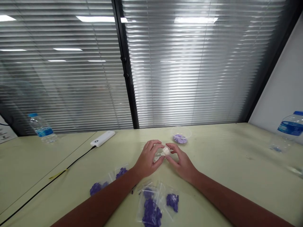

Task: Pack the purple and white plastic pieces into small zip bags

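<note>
Above the middle of the table, a small white rounded lump (pixel 166 150) sits between the fingertips of both hands. My left hand (pixel 148 159) closes on it from the left, index finger above and thumb below. From the right, the thumb and fingers of my right hand (pixel 182 161) pinch the same lump. Small white pieces (pixel 158 156) show in the gap by my left fingers; what they lie on is hard to make out. Nearer to me are clear plastic bags of purple pieces (pixel 151 209), with another purple cluster (pixel 172 201) beside them.
Behind my hands stands a clear round tub (pixel 180 136) with light purple bits. More bagged purple pieces (pixel 96 188) lie left, partly behind my forearm. A white device (pixel 103 138) trails a black cable (pixel 54 178). Water bottles stand at left (pixel 44 130) and right (pixel 287 132).
</note>
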Available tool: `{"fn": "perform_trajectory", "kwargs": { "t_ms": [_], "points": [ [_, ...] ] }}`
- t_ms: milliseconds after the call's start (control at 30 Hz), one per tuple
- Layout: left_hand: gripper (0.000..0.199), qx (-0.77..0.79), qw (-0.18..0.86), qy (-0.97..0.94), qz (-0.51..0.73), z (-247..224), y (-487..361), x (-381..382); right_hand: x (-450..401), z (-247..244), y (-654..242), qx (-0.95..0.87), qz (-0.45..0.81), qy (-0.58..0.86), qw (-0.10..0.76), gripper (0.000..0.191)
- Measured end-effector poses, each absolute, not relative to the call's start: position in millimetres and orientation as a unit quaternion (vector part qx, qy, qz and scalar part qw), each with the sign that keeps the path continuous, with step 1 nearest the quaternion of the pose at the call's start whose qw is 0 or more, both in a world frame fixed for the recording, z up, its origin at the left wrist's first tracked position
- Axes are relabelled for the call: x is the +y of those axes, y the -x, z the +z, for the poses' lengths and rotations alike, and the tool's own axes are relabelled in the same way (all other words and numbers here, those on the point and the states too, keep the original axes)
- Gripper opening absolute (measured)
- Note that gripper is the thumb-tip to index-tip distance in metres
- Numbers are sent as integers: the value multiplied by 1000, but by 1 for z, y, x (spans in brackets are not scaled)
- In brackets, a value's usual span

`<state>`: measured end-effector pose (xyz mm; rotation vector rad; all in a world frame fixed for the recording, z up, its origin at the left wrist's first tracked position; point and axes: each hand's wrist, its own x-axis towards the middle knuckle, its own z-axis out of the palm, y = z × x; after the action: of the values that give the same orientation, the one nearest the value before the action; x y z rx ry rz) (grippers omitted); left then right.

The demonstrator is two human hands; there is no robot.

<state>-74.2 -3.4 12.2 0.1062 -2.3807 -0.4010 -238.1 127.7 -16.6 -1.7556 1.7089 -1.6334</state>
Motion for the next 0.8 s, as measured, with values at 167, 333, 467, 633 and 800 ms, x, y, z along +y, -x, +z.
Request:
{"fn": "perform_trajectory", "kwargs": {
  "t_ms": [167, 333, 467, 633, 800],
  "points": [
    [83, -925, 309, -74, -209, 5, 76, -9, 131, -12, 234, 550, -586, 584, 117, 30],
    [65, -943, 251, -56, -210, 5, 80, -9, 136, -8, 231, 533, -575, 610, 114, 29],
    [34, -941, 262, -57, -207, 7, 81, -9, 139, -8, 231, 558, -561, 603, 109, 43],
    [30, -940, 284, -82, -169, 3, 81, -11, 135, -14, 236, 600, -558, 565, 97, 34],
    [28, -947, 256, -92, -171, 1, 82, -12, 130, -18, 240, 590, -547, 588, 81, 28]
  ]
}}
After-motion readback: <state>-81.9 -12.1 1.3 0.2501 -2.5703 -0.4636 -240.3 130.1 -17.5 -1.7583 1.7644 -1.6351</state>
